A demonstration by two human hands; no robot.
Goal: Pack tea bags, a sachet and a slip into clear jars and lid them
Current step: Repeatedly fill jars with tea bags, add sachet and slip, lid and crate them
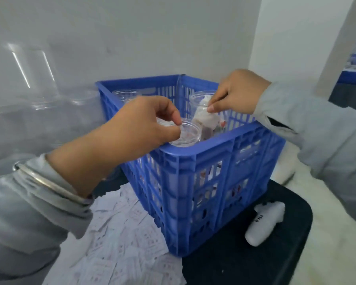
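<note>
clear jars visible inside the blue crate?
3: back-left clear plastic jar; front one under left hand; packed one at right hand. Blue crate may hide more.

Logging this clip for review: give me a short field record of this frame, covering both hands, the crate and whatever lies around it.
left hand: pinches rim of clear round plastic jar
right hand: pinches white tea bag at mouth of second clear jar
container: blue slotted plastic crate, jars standing inside
lids: none seen on these jars
beside crate: white plastic bottle lying on black surface; printed paper slips scattered
</note>
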